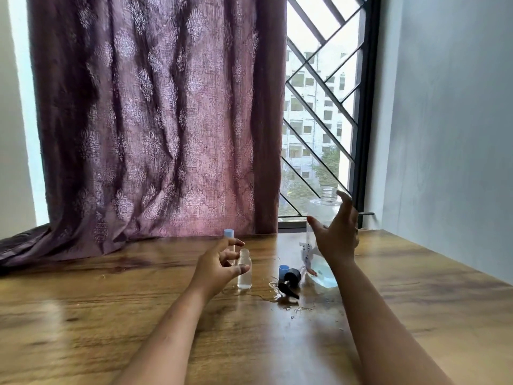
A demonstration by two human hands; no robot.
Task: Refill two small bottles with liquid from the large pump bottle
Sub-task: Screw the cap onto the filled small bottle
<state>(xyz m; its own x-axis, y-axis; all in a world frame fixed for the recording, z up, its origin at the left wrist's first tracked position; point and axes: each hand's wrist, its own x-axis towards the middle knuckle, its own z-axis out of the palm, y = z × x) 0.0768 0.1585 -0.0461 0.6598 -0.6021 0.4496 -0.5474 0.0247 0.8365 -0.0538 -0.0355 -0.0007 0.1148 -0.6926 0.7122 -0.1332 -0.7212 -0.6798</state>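
Far left, the purple patterned curtain (155, 120) drapes down onto the back edge of the wooden table (83, 315), and the whole left stretch of table lies open and bare. Now the left hand (219, 266), grip half open, fingers curled, nothing in it, hovering just beside the uncapped small bottle (244, 269), which stands upright with clear liquid inside. Behind those fingers a second small bottle with a blue cap (228, 238) stands upright too, mostly hidden. Moving right, a loose blue cap (283, 270) sits on the table, touching the black pump head (290, 282) lying on its side in a clear spill (266, 297) that trails toward the near edge. Then the large bottle (319, 245), pump off, threaded neck bare, upright near the window sill, blue liquid low in the base. There is dark writing on its label, too blurred to read. The right hand (337, 232) is spread wide, grip open and empty, in front of the large bottle; whether it touches I cannot tell. Right of that, clear table runs to the wall (444, 107), with the barred window (319, 107) behind
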